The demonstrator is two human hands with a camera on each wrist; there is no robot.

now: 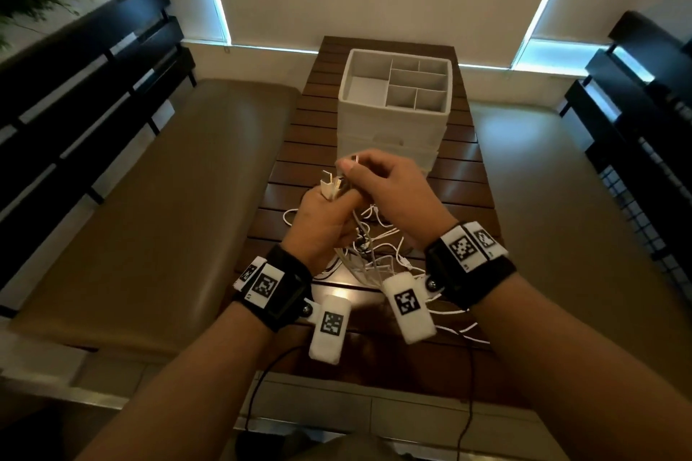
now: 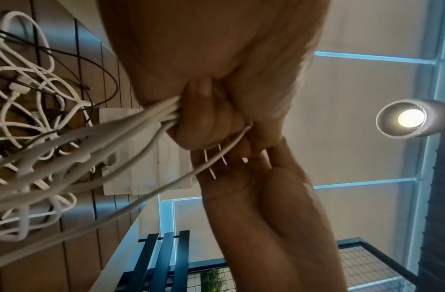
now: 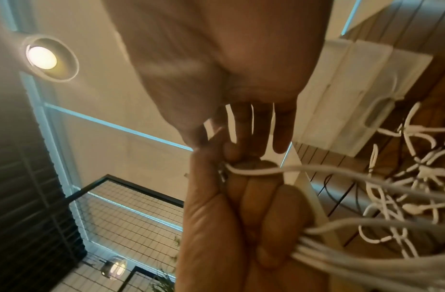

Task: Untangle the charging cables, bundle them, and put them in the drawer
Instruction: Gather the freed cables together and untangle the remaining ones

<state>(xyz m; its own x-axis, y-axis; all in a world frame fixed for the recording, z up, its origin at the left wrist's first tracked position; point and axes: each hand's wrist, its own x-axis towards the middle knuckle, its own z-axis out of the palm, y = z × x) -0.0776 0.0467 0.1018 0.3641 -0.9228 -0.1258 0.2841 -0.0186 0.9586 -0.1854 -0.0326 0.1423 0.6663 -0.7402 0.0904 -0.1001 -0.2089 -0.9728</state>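
Note:
A tangle of white charging cables [image 1: 378, 254] lies on the slatted wooden table [image 1: 299, 146], with a thin dark cable among them [image 2: 91, 65]. My left hand [image 1: 322, 217] is curled round several cable ends, whose plugs [image 1: 329, 185] stick up above the fist; the strands run down from it [image 2: 131, 126]. Just above it, my right hand [image 1: 382, 183] pinches one cable's plug [image 1: 354, 160] between thumb and forefinger, its other fingers straight [image 3: 261, 126]. Behind the hands stands the white drawer unit [image 1: 393, 131], its drawers closed; a handle slot shows [image 3: 381, 112].
The drawer unit's top is an open tray with dividers [image 1: 400, 82], nothing in it. Padded benches with dark slatted backs flank the table, left [image 1: 149, 198] and right [image 1: 561, 180]. A black lead [image 1: 258, 385] hangs off the table's near edge.

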